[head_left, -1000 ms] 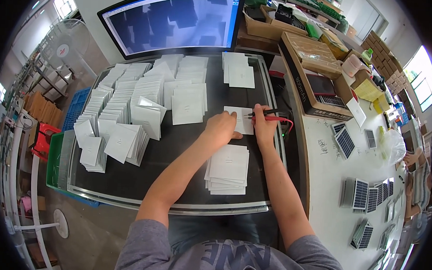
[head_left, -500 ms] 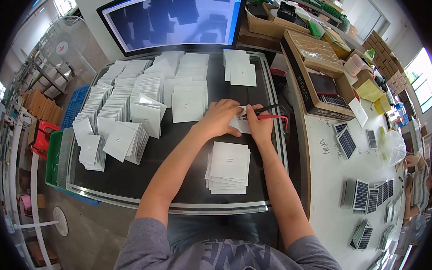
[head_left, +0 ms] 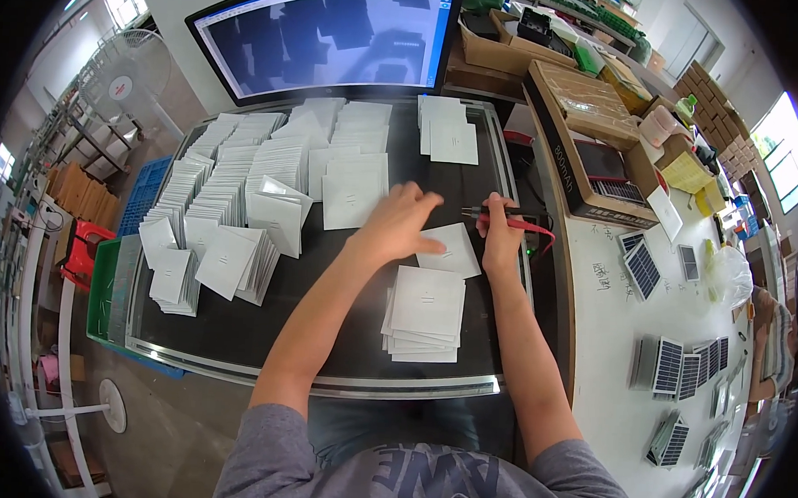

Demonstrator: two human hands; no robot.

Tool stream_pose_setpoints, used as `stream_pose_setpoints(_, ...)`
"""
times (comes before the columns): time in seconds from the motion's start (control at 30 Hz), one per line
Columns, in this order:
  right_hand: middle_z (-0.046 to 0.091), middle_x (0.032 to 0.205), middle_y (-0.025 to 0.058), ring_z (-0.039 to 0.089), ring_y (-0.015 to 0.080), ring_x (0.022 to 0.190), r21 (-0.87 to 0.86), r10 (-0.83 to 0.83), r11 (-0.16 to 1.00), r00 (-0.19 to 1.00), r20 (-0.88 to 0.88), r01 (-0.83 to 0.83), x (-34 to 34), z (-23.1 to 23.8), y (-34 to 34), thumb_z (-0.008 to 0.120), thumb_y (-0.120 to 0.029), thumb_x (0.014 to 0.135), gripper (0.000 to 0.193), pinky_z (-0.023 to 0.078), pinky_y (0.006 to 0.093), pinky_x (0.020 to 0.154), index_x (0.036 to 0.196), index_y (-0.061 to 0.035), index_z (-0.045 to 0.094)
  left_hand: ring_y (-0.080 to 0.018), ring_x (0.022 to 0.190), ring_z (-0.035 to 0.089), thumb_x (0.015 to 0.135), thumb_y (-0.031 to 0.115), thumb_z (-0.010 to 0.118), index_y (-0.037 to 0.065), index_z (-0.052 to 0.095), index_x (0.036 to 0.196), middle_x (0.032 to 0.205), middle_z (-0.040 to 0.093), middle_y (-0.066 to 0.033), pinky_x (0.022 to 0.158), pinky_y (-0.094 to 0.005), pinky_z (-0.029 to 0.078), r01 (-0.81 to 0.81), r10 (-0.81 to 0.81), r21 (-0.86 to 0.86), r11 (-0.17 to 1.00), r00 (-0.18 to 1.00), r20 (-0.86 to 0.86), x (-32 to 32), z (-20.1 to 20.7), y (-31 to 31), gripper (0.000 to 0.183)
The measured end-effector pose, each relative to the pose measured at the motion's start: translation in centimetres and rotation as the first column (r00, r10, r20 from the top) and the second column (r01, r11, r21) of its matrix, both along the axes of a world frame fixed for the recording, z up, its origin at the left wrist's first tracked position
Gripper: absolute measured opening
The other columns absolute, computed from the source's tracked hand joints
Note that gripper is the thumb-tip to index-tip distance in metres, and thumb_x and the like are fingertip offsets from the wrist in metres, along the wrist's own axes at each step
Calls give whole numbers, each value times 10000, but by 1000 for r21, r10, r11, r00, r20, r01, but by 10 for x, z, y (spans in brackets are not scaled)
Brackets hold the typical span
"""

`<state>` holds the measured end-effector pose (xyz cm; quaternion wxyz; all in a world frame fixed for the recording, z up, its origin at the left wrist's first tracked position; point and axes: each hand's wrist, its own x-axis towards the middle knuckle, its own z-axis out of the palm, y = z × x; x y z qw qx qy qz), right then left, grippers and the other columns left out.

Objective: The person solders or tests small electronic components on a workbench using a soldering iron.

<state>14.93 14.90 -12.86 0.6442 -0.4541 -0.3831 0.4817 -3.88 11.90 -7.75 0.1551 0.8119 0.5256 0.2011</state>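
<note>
At left stand a fan (head_left: 121, 87) and, apparently, a red stool (head_left: 84, 242).

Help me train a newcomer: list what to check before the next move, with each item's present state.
1. Red and black probes held in the right hand: ok.
2. Probe tips off the loose white panel: ok, they show just beyond its far edge.
3. Loose panel squared with the near stack: not ok, it lies askew at the stack's far edge.
4. Left hand clear of the loose panel: cannot tell, the thumb shows over its corner.
5. Near stack's edges even: not ok, lower panels stick out.
</note>
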Motion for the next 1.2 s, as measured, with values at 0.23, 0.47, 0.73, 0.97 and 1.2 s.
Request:
stream_pose_setpoints(0.23,508,638,0,471,83,519,-5,2,1000,1000,10,-2,-4,0,1,605,-267,942,257,342,227,464,813,-47,570,-320,1294,426,769,230,758,50,515,1333,1387,471,-163,1013,-400,411,65,-22,185,981,974,-226,-5,-41,26,640)
stream_pose_setpoints(0.47,507,637,2,475,84,521,-8,-8,1000,1000,12,8,1,-1,-1,605,-273,942,265,339,225,464,807,-47,570,-306,1165,487,653,403,826,15,531,1313,1242,523,-147,982,-393,429,114,-112,2,993,977,-184,0,0,14,820)
stream_pose_setpoints(0.73,507,651,10,476,89,524,15,-30,999,999,-41,31,1,-2,2,593,-274,948,266,345,224,469,809,-51,558,-284,887,591,816,246,722,35,637,1099,984,625,-121,814,-359,479,-80,74,105,991,995,59,-21,11,13,363)
stream_pose_setpoints(0.97,512,653,13,482,96,520,1,-26,1000,998,-54,26,3,-1,2,589,-270,950,263,349,226,466,809,-50,559,-244,761,632,938,269,605,16,625,989,825,669,-122,723,-330,491,131,-29,-313,941,951,309,-18,32,-36,258)
stream_pose_setpoints(1.2,513,646,11,480,90,506,-8,-37,999,998,-46,36,-1,2,1,595,-268,951,267,347,225,451,805,-47,564,-332,1145,495,827,310,710,32,616,1145,1176,531,-152,958,-406,423,37,-34,28,999,996,-84,0,-5,14,433)
